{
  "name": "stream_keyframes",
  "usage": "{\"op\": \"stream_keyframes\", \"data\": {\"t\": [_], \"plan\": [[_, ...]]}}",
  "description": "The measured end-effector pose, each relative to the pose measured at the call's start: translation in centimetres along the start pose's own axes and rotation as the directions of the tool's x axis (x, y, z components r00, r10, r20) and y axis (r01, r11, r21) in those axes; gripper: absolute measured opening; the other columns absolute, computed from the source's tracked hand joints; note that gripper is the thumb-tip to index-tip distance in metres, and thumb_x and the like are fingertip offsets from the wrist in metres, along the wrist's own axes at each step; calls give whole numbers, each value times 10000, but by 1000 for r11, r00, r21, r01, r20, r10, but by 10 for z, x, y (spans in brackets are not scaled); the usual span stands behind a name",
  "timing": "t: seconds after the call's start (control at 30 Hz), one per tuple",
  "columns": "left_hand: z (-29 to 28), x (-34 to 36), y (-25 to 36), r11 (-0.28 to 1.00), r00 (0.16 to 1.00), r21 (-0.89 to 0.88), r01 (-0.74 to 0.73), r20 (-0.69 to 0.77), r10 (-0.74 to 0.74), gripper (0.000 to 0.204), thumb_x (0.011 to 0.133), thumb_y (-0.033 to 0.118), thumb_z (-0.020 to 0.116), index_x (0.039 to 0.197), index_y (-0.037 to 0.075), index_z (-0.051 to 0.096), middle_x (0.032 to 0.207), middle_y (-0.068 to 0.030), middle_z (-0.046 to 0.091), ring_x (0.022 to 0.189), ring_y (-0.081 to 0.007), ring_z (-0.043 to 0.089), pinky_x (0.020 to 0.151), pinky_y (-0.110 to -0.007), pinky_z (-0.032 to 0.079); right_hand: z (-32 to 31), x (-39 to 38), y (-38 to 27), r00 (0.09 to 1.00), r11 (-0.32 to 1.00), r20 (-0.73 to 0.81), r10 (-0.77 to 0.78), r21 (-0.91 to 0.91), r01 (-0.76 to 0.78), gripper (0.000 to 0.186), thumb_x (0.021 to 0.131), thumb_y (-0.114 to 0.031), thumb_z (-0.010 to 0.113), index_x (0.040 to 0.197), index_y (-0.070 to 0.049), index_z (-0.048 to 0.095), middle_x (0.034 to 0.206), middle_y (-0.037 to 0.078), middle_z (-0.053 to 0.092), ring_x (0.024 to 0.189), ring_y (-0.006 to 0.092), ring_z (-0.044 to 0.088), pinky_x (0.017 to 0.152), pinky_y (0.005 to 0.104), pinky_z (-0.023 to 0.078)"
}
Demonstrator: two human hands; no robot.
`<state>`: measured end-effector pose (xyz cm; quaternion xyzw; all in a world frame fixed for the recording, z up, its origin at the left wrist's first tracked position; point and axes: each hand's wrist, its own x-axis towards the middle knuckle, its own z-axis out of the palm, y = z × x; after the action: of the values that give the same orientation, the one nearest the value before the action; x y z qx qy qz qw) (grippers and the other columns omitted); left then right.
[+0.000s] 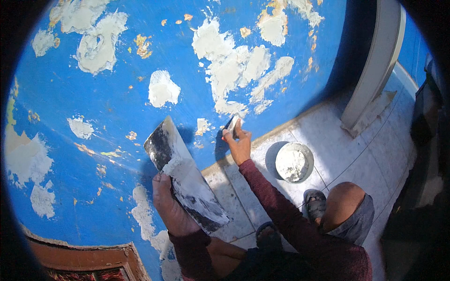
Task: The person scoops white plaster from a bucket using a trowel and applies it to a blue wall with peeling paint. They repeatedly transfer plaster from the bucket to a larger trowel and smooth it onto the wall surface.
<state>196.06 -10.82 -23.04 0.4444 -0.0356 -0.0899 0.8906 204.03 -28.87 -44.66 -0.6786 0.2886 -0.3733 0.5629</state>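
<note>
My left hand (171, 206) grips a long flat metal plate (194, 189) by its edge, thumb on top. Dark smears and a lump of white putty (176, 166) lie on the plate's face. Further right, my right hand (241, 149) pinches a small putty knife (231, 125), its blade partly hidden by the fingers. The knife is at the lower end of a large patch of white putty (234, 70) on the blue wall (136, 105); whether it touches the wall I cannot tell.
A round tub (310, 161) with white putty inside stands on the pale tiled floor (349, 157), right of my right forearm. A pale door frame (372, 70) rises at the upper right. At the lower left is a brown wooden frame (89, 257). My sandalled foot (315, 206) is below the tub.
</note>
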Motion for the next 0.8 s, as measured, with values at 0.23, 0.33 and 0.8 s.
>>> {"op": "stream_keyframes", "data": {"t": [0.23,0.33,0.8], "plan": [[-3,6,-6,999,999,-9,40,24,-40,215,970,135,482,1126,-5,528,1037,-106,620,907,-186,628,808,-312,525,-7,-32,-1,975,960,224,9,-273,54,803,757,-470,717,1455,-191,434,1116,197,470,1001,318,520,854,384,470],[-2,6,-7,1000,999,21,1,38,-2,229,968,144,491,1139,-5,524,1047,-109,621,910,-188,628,810,-313,524,-21,-31,-6,992,988,121,-47,-142,64,795,788,-334,739,1485,-206,377,1198,218,451,1085,343,511,922,399,457],[3,1,-3,999,1000,45,2,-10,-1,232,969,152,496,1136,-7,521,1041,-111,628,891,-187,635,803,-321,537,25,-6,18,936,904,-161,-315,-350,244,808,804,-307,752,1496,-240,342,1269,240,396,1127,391,474,896,439,455]]}}
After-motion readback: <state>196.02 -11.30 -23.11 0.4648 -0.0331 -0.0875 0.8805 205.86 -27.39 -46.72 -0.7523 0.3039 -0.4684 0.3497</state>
